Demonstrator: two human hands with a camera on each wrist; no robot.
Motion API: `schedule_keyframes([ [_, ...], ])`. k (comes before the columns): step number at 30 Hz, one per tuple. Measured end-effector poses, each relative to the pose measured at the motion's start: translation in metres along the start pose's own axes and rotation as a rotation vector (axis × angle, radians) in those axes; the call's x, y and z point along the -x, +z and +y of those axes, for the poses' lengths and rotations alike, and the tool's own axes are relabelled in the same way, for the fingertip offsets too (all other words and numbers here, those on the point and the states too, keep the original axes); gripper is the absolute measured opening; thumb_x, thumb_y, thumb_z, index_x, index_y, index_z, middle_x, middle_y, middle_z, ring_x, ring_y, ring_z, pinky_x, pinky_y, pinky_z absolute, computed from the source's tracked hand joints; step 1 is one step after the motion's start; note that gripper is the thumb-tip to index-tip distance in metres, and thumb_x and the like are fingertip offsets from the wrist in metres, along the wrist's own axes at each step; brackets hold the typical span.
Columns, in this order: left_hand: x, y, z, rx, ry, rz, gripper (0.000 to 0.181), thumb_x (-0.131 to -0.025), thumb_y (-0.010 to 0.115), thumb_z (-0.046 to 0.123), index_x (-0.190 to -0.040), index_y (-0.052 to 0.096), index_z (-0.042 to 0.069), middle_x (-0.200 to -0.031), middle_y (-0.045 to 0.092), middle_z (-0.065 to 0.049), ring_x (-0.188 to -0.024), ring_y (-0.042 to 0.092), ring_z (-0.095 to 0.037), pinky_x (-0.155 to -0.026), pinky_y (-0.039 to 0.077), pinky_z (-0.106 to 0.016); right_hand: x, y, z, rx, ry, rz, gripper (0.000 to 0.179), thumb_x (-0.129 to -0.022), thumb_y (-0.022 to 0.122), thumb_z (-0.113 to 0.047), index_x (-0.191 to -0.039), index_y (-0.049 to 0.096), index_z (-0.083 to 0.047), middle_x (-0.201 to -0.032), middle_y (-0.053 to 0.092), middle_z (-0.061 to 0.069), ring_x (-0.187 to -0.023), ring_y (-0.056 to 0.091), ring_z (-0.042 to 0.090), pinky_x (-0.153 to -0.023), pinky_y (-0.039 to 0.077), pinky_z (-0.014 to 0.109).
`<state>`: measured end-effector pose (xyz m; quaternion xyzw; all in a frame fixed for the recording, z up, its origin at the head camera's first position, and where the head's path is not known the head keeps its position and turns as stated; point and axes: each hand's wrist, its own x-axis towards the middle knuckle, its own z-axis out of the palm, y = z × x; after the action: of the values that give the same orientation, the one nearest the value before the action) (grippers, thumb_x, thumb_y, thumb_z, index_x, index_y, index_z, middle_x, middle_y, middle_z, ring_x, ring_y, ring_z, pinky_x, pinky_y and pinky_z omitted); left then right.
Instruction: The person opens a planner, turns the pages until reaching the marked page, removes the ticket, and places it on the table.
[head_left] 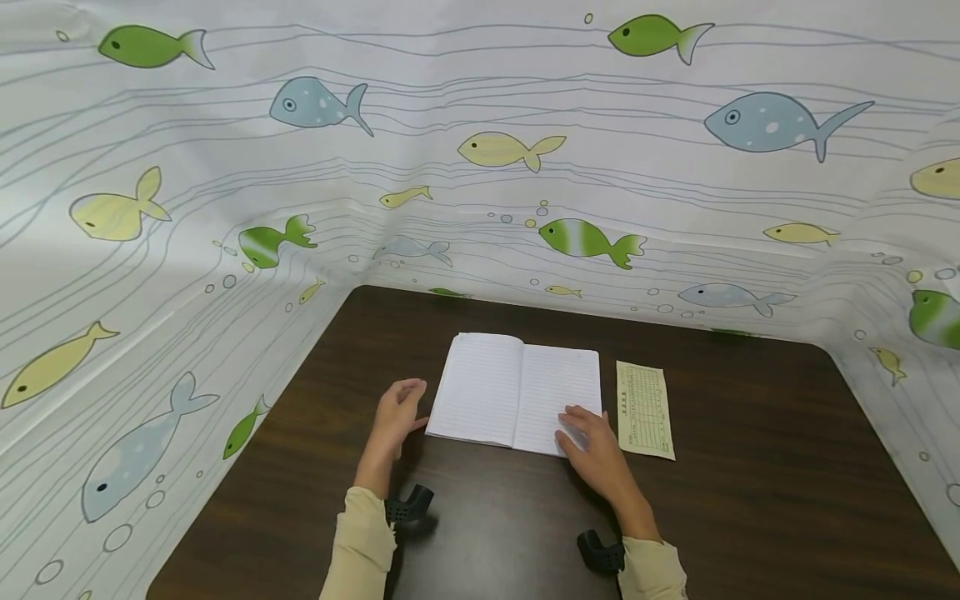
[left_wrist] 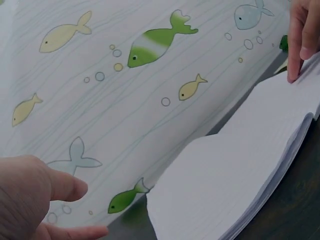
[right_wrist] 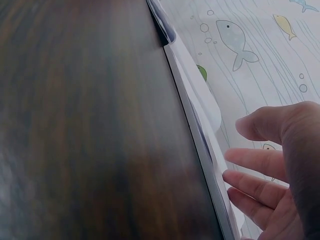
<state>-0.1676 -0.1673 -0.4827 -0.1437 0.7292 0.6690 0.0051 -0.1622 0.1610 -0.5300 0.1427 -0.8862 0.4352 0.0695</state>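
Note:
An open notebook [head_left: 480, 387] with lined, blank-looking pages lies on the dark wooden table. Just off its left edge is my left hand [head_left: 396, 414], fingers loosely bent and holding nothing; the left wrist view shows a gap between thumb and pages. My right hand [head_left: 597, 450] rests at the lower right of the right page, its fingers fairly straight and spread. In the right wrist view, the fingertips [right_wrist: 231, 176] meet the notebook's side, where the page edges [right_wrist: 200, 117] look slightly lifted. A pale green printed slip [head_left: 647, 410] lies to the right of the notebook.
A white sheet with printed fish [head_left: 510, 92] stands around the back and sides of the table [head_left: 750, 467]. Black wrist-worn devices [head_left: 409, 505] sit on both forearms, below light yellow sleeves [head_left: 363, 542].

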Motion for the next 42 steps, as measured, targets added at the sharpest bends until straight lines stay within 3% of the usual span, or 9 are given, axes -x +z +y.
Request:
schedule_keyframes([
  [6,0.0,-0.008,0.001,0.078,-0.023,-0.019,0.05,-0.111,0.049,0.024,-0.148,0.042,-0.009,-0.155,0.035,-0.029,-0.147,0.031,-0.045,-0.094,0.059,-0.044,0.001,0.0,0.001,0.002,-0.003,0.006,0.032,-0.095,0.074,-0.013,-0.12,0.073,0.006,-0.135,0.065,0.024,-0.135,0.053,0.045,-0.12,0.012,0.071],
  [10,0.0,-0.01,0.0,0.079,-0.032,-0.049,0.053,-0.112,0.047,0.025,-0.151,0.039,-0.01,-0.154,0.037,-0.034,-0.142,0.041,-0.049,-0.095,0.058,-0.043,0.001,0.001,0.002,0.012,0.007,0.002,0.032,-0.095,0.074,-0.014,-0.121,0.073,0.005,-0.136,0.064,0.023,-0.136,0.052,0.044,-0.121,0.012,0.069],
  [15,-0.001,-0.005,-0.001,-0.032,-0.021,-0.09,0.055,-0.111,0.047,0.03,-0.15,0.042,-0.008,-0.143,0.053,-0.034,-0.129,0.058,-0.045,-0.098,0.054,-0.046,0.0,0.001,0.004,0.008,0.001,0.009,0.032,-0.095,0.074,-0.015,-0.121,0.073,0.004,-0.136,0.065,0.022,-0.136,0.053,0.043,-0.121,0.011,0.068],
  [19,0.0,-0.004,0.0,-0.115,0.002,-0.05,0.053,-0.11,0.048,0.031,-0.147,0.047,-0.007,-0.145,0.052,-0.031,-0.133,0.053,-0.045,-0.108,0.047,-0.054,-0.001,0.001,0.005,-0.002,0.001,0.01,0.032,-0.095,0.074,-0.015,-0.121,0.074,0.004,-0.137,0.065,0.022,-0.136,0.053,0.042,-0.122,0.011,0.067],
  [22,0.004,-0.005,0.004,-0.071,-0.017,-0.031,0.053,-0.111,0.048,0.03,-0.148,0.045,-0.008,-0.152,0.042,-0.031,-0.141,0.041,-0.049,-0.113,0.041,-0.058,-0.001,0.001,0.006,0.002,0.007,0.003,0.032,-0.095,0.074,-0.015,-0.121,0.074,0.004,-0.138,0.064,0.021,-0.137,0.052,0.042,-0.122,0.011,0.066],
  [26,0.008,-0.006,0.009,0.018,-0.052,-0.084,0.056,-0.112,0.046,0.029,-0.151,0.036,-0.01,-0.158,0.031,-0.034,-0.145,0.033,-0.053,-0.111,0.043,-0.059,0.0,0.0,0.007,0.001,0.012,0.002,0.031,-0.095,0.074,-0.014,-0.12,0.074,0.004,-0.138,0.064,0.022,-0.137,0.052,0.042,-0.122,0.01,0.066],
  [29,0.009,-0.007,0.009,0.054,-0.059,-0.113,0.06,-0.112,0.046,0.029,-0.153,0.032,-0.012,-0.157,0.029,-0.038,-0.145,0.033,-0.054,-0.108,0.046,-0.057,0.001,0.0,0.006,-0.005,0.011,0.0,0.031,-0.095,0.074,-0.013,-0.12,0.073,0.005,-0.138,0.064,0.022,-0.137,0.052,0.043,-0.122,0.01,0.066],
  [36,0.007,-0.011,0.006,0.108,-0.082,-0.088,0.063,-0.111,0.047,0.029,-0.154,0.029,-0.014,-0.155,0.027,-0.04,-0.145,0.032,-0.054,-0.101,0.053,-0.054,0.002,0.0,0.005,0.003,0.016,-0.001,0.031,-0.095,0.074,-0.013,-0.12,0.074,0.004,-0.137,0.064,0.022,-0.137,0.052,0.042,-0.122,0.01,0.067],
  [42,0.005,-0.009,0.006,0.117,-0.128,-0.134,0.064,-0.112,0.044,0.031,-0.156,0.027,-0.012,-0.155,0.031,-0.039,-0.144,0.036,-0.052,-0.107,0.045,-0.061,0.001,-0.001,0.004,0.005,0.01,0.002,0.031,-0.094,0.075,-0.013,-0.12,0.074,0.004,-0.137,0.064,0.022,-0.136,0.052,0.043,-0.122,0.011,0.067],
])
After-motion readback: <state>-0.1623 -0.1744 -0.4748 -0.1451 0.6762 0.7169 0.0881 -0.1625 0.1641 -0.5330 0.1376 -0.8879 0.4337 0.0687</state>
